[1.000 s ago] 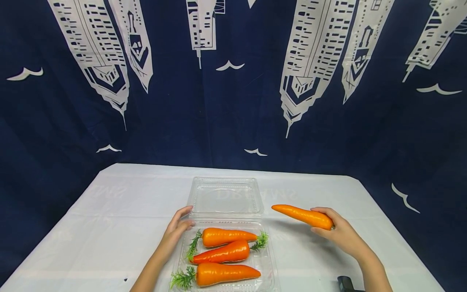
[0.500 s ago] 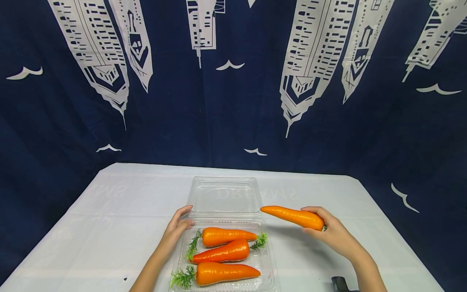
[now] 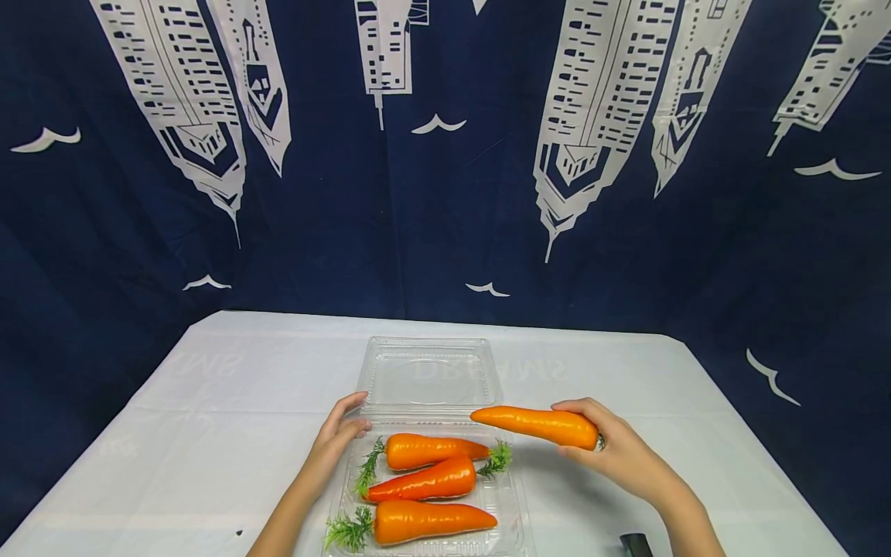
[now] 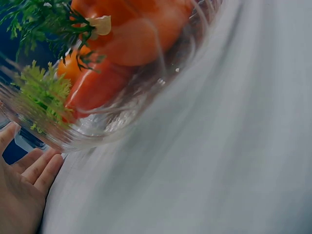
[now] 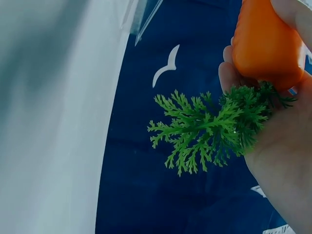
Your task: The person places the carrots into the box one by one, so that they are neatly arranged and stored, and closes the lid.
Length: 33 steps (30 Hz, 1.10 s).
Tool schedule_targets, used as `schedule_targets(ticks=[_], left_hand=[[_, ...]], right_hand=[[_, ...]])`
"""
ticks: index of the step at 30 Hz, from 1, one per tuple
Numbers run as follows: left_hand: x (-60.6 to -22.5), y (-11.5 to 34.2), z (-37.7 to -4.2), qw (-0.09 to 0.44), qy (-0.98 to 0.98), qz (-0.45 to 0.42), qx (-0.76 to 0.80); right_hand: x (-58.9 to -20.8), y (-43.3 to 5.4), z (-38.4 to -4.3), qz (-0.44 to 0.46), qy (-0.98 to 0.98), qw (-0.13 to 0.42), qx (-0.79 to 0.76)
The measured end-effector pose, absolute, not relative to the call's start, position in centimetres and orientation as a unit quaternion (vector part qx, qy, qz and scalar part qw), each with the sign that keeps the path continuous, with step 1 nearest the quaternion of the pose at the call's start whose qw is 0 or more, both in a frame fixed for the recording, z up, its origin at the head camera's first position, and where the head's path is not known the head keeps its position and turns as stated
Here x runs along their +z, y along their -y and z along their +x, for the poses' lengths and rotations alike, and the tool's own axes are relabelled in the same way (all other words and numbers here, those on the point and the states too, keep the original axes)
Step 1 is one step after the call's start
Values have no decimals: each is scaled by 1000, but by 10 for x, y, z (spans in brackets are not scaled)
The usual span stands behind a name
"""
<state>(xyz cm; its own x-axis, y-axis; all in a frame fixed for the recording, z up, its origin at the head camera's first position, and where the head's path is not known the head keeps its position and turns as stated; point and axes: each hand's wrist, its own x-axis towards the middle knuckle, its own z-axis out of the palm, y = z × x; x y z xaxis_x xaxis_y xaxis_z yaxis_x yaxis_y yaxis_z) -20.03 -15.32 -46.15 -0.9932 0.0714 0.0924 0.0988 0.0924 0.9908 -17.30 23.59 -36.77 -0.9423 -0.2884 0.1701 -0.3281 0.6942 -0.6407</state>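
My right hand [image 3: 616, 449] grips an orange carrot [image 3: 536, 423] by its thick end, the tip pointing left over the back right of a clear plastic container [image 3: 513, 503]. Green leaves [image 5: 204, 126] hang from that carrot in the right wrist view. Three more carrots lie in the container: an orange one [image 3: 435, 451] at the back, a redder one [image 3: 428, 481] in the middle, an orange one [image 3: 431, 523] in front. At the container's left side, my left hand [image 3: 332, 441] touches the rim with fairly straight fingers [image 4: 46, 173].
The container's hinged lid [image 3: 431, 375] lies folded back on the white table [image 3: 209, 433]. A dark blue printed cloth [image 3: 445, 193] hangs behind the table. Near the right forearm, a small black object [image 3: 635, 545] shows at the bottom edge.
My right hand has carried its carrot leftward and slightly down, from beside the container to over its back right edge. The left hand and the three carrots stay in place.
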Motion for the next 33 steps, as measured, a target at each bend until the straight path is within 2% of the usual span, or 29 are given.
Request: schedule_targets(ticks=[19, 33], left_hand=[[-461, 153, -200, 13, 740, -60, -670], [-461, 153, -201, 12, 739, -58, -671]], right_hand=[[-362, -201, -154, 286, 895, 30, 343], [-375, -165, -141, 363, 878, -29, 310]])
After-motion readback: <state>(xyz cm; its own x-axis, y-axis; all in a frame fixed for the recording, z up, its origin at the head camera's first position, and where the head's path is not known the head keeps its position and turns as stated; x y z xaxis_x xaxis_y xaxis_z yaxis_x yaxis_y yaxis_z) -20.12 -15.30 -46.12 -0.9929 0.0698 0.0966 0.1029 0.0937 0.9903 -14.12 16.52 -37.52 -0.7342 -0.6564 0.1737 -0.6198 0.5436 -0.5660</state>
